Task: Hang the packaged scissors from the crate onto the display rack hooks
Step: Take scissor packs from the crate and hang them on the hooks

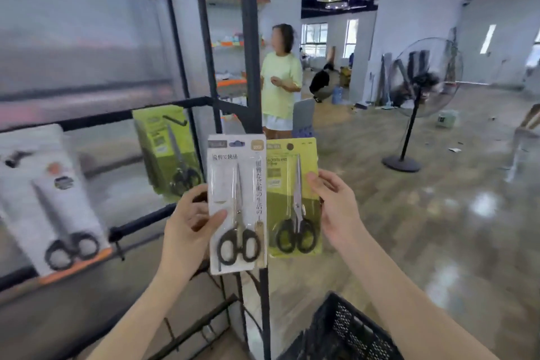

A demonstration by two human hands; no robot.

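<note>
Glossy wood floor (pixel 438 213), black display rack (pixel 251 38) at left. White scissors pack (pixel 236 204) is pinched by left hand (pixel 190 228) fingers; green scissors pack (pixel 292 199) is gripped by right hand (pixel 339 210). Black crate (pixel 344 330) is seen below.

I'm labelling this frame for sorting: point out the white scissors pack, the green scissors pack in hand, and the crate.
white scissors pack (pixel 237 202): head view, card centre.
green scissors pack (pixel 292 199): head view, card centre.
crate (pixel 347 330): head view, black mesh wall.

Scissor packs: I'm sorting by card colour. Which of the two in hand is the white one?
The white pack in the left hand; the right hand holds a yellow-green pack.
</note>
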